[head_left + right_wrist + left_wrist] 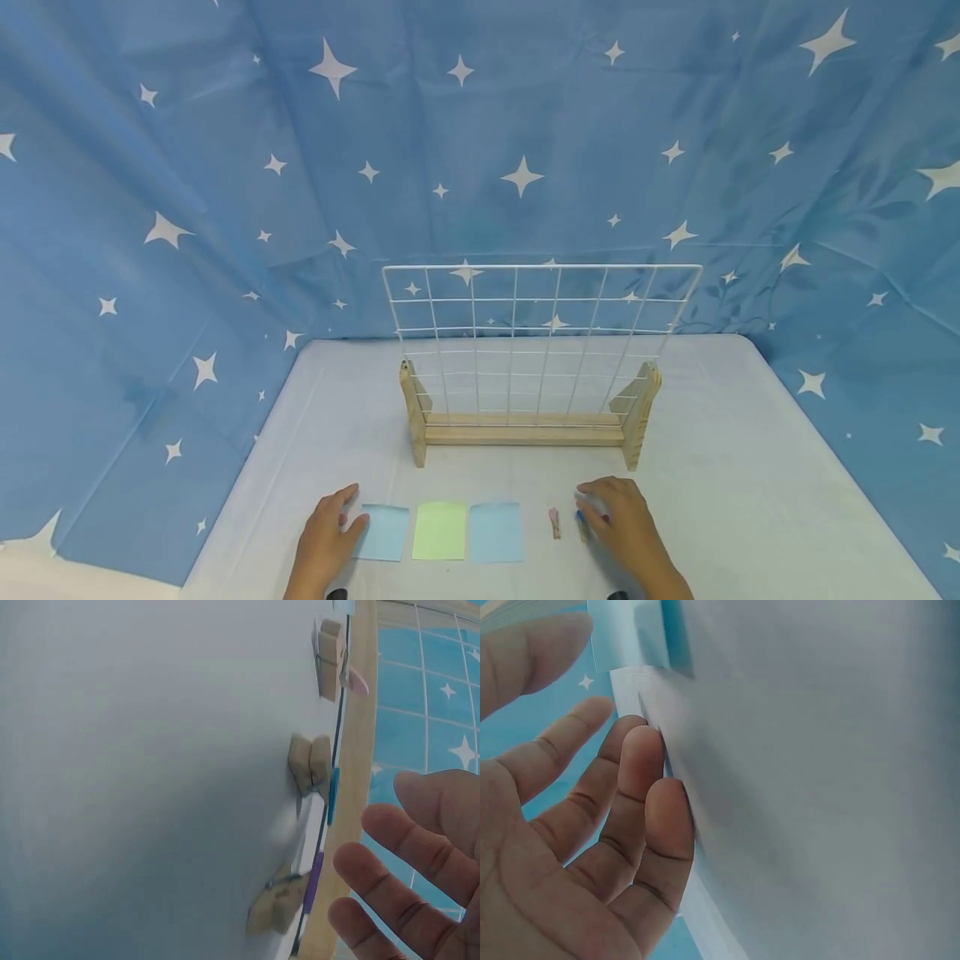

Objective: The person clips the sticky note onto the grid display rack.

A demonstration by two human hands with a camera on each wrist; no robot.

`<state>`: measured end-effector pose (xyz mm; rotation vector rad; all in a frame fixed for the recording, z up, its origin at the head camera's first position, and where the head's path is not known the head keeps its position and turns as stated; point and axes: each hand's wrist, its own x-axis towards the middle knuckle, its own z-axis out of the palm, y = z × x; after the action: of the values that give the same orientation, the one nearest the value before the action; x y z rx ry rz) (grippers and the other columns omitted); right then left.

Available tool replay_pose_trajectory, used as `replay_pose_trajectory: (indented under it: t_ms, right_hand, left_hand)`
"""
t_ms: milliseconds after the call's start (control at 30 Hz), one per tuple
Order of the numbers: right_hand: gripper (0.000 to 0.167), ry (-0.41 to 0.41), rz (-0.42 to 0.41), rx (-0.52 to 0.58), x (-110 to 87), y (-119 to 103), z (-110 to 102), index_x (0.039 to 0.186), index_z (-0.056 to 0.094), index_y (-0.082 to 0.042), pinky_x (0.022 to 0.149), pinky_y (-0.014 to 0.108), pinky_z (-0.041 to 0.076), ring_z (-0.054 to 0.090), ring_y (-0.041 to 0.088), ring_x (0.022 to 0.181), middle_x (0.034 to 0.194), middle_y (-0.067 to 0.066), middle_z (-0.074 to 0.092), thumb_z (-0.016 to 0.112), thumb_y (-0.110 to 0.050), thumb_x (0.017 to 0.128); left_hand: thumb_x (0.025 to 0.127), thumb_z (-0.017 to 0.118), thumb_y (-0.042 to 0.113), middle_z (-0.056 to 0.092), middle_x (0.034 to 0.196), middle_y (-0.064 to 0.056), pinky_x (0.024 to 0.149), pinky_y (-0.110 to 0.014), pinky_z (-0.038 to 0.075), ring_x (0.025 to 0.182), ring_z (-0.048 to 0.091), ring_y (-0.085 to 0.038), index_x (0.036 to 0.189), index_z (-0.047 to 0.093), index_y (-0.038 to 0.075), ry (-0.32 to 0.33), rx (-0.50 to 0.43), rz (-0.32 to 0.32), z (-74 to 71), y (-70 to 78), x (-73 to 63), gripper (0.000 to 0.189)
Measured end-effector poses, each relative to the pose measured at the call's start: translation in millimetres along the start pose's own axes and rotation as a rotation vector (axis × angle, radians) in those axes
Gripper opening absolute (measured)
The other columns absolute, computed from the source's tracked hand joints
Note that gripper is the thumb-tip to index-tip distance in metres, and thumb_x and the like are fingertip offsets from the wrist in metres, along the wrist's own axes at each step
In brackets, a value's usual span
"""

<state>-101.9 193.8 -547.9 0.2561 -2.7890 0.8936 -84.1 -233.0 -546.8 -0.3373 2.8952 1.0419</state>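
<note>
My left hand (326, 533) rests on the white table, its relaxed fingers beside a light blue paper square (387, 533). In the left wrist view that hand (592, 802) holds nothing between thumb and fingers. A green paper square (439, 532) and a second blue square (497, 533) lie to the right in a row. My right hand (626, 525) hovers over the small wooden clothespins, fingers loosely bent and holding nothing. A pink-topped clothespin (555, 525) and a blue-topped clothespin (582, 528) lie left of it. The right wrist view adds a purple-topped clothespin (281, 904), hidden under the hand from above.
A white wire grid (536, 333) stands upright in a wooden base (525, 435) behind the papers and clothespins. The table (750, 467) is covered in white. A blue curtain (480, 125) with white stars hangs behind and at both sides.
</note>
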Motion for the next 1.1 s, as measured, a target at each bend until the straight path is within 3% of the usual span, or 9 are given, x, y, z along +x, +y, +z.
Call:
replay_pose_trajectory:
  t_ms: [300, 533, 700, 833, 933, 1100]
  right_hand:
    - [0.016, -0.059, -0.001, 0.019, 3.5, -9.2, 8.7, 0.100, 0.082, -0.012, 0.098, 0.055, 0.057, 0.067, 0.027, 0.105, 0.102, 0.001, 0.078, 0.088, -0.007, 0.087]
    - [0.015, -0.086, -0.035, 0.070, 7.5, -10.9, 15.2, 0.098, 0.081, -0.014, 0.115, 0.068, 0.044, 0.070, 0.025, 0.100, 0.095, -0.003, 0.078, 0.090, -0.012, 0.086]
    - [0.015, -0.129, -0.023, 0.072, 8.6, -12.1, 17.1, 0.093, 0.080, -0.019, 0.109, 0.061, 0.049, 0.063, 0.018, 0.094, 0.090, -0.010, 0.075, 0.093, -0.022, 0.085]
    - [0.012, -0.161, -0.014, 0.080, 9.9, -13.5, 17.9, 0.088, 0.080, -0.018, 0.110, 0.075, 0.043, 0.064, 0.020, 0.093, 0.086, -0.010, 0.074, 0.092, -0.018, 0.085]
    - [0.012, -0.175, -0.001, 0.088, 11.1, -15.0, 18.7, 0.087, 0.080, -0.017, 0.110, 0.088, 0.029, 0.066, 0.025, 0.093, 0.084, -0.008, 0.073, 0.091, -0.014, 0.085]
    - [0.015, -0.176, 0.033, 0.102, 12.0, -16.4, 19.9, 0.085, 0.078, -0.018, 0.111, 0.091, 0.021, 0.064, 0.023, 0.091, 0.081, -0.010, 0.071, 0.092, -0.011, 0.084]
  left_hand:
    - [0.089, 0.083, 0.010, 0.058, 0.135, -0.034, 0.094, -0.063, 0.057, 0.109, 0.067, -0.046, 0.135, 0.066, -0.008, -0.023, 0.000, -0.014, -0.8, 2.7, 5.5, 0.052]
    - [0.086, 0.087, 0.007, 0.057, 0.132, -0.034, 0.092, -0.064, 0.058, 0.106, 0.067, -0.046, 0.132, 0.067, -0.006, -0.024, 0.010, -0.029, 0.3, 5.0, 8.1, 0.052]
    - [0.085, 0.088, 0.006, 0.058, 0.130, -0.033, 0.091, -0.063, 0.058, 0.104, 0.067, -0.045, 0.126, 0.069, -0.005, -0.022, 0.011, -0.028, 0.5, 6.1, 7.2, 0.047]
    - [0.086, 0.086, 0.005, 0.058, 0.130, -0.032, 0.092, -0.062, 0.058, 0.105, 0.066, -0.044, 0.122, 0.071, -0.004, -0.019, 0.004, -0.032, 0.0, 7.2, 6.2, 0.040]
    - [0.087, 0.084, 0.003, 0.058, 0.130, -0.031, 0.092, -0.062, 0.057, 0.104, 0.066, -0.042, 0.119, 0.072, -0.003, -0.014, -0.003, -0.024, -0.5, 8.3, 5.7, 0.035]
    - [0.090, 0.080, 0.004, 0.059, 0.126, -0.028, 0.088, -0.060, 0.057, 0.100, 0.064, -0.038, 0.110, 0.072, -0.001, -0.010, -0.002, -0.003, -2.0, 6.6, 4.7, 0.022]
